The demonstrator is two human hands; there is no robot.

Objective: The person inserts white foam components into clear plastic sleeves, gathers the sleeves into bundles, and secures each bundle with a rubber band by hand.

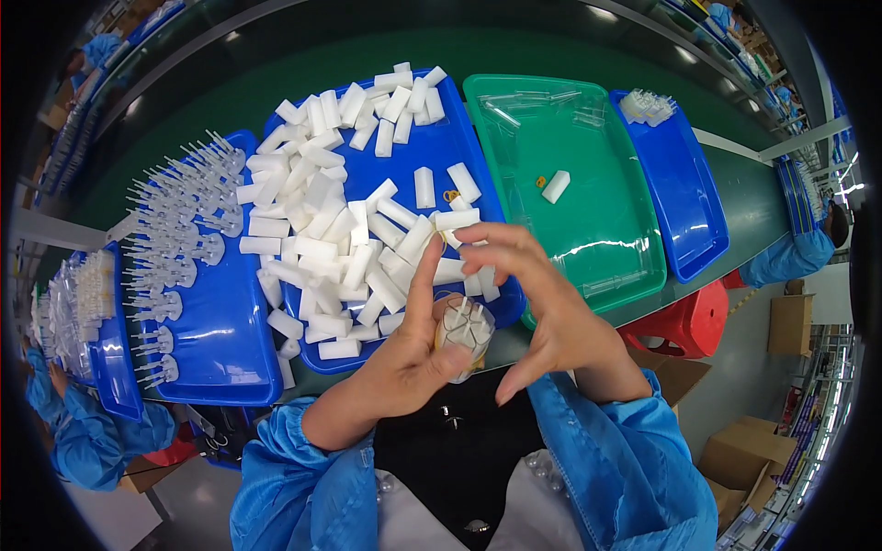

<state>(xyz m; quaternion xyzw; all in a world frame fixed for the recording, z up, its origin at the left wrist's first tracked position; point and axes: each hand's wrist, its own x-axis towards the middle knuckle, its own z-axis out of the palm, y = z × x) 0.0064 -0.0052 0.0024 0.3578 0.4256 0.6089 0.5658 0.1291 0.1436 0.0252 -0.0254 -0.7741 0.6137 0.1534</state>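
Note:
My left hand is closed round a clear plastic piece with white prongs, its thumb pressed on the side and its index finger pointing up. A thin yellowish band, probably a rubber band, shows at that raised fingertip. My right hand curves around the far side, thumb and fingers spread apart. Its index fingertip comes close to the band; whether it touches is unclear. Just beyond both hands, many white foam-like blocks are heaped in a blue tray, with small orange bands among them.
To the right a green tray holds one white block, an orange band and clear plastic pieces. Beyond it is another blue tray. At left, a blue tray carries rows of white pronged pieces. A red stool and co-workers sit nearby.

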